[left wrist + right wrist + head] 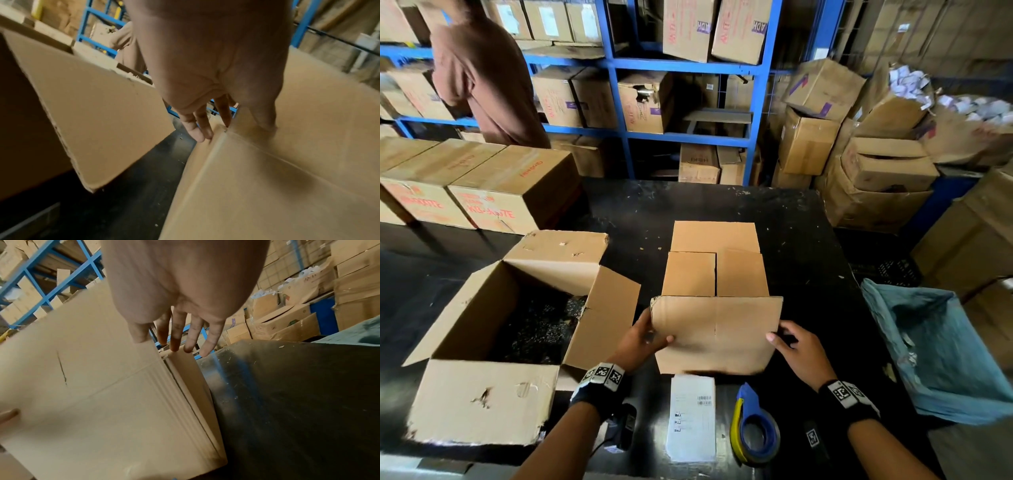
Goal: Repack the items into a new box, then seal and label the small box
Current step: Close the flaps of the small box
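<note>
The small brown box (715,274) stands mid-table with its two inner flaps folded in and its far flap laid back. Its near flap (717,334) is raised between my hands. My left hand (643,339) pinches the flap's left edge, thumb on its face (265,121) and fingers (197,129) down the box's side. My right hand (794,346) is at the flap's right edge. Its thumb (139,335) lies on the flap (92,386) and its straight, spread fingers (174,345) touch the box's side. A white label sheet (691,416) and a blue-and-yellow tape dispenser (755,428) lie near me.
A large open carton (482,401) with dark contents sits left of the small box, its flap (92,113) close to my left hand. A blue plastic bag (935,342) hangs at the right of the black table (791,240). A person in brown (482,75) stands by the shelves.
</note>
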`<action>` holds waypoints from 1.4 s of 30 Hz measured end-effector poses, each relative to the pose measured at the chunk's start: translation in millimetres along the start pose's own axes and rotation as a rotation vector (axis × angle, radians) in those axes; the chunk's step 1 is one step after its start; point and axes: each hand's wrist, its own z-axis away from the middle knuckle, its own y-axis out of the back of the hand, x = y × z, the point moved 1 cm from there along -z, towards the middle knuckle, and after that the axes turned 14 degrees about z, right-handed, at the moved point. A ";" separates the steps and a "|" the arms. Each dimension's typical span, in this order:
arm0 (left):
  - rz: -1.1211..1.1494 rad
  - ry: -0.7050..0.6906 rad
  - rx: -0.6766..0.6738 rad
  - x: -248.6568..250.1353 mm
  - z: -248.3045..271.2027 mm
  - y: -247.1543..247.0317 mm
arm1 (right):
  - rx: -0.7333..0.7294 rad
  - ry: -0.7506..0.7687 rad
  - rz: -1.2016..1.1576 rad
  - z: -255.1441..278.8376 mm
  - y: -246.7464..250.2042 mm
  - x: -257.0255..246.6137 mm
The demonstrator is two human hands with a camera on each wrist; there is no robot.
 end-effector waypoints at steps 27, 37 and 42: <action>-0.753 -0.052 0.037 8.5 -71.0 -45.7 | -0.196 -0.002 0.475 -124.9 2.9 -62.6; -0.951 -0.122 -0.045 9.1 -92.9 -68.2 | -0.188 0.154 0.481 -275.7 -31.4 -97.4; -0.908 -0.061 -0.042 9.8 -97.0 -70.9 | -0.191 0.116 0.504 -340.9 -37.5 -113.2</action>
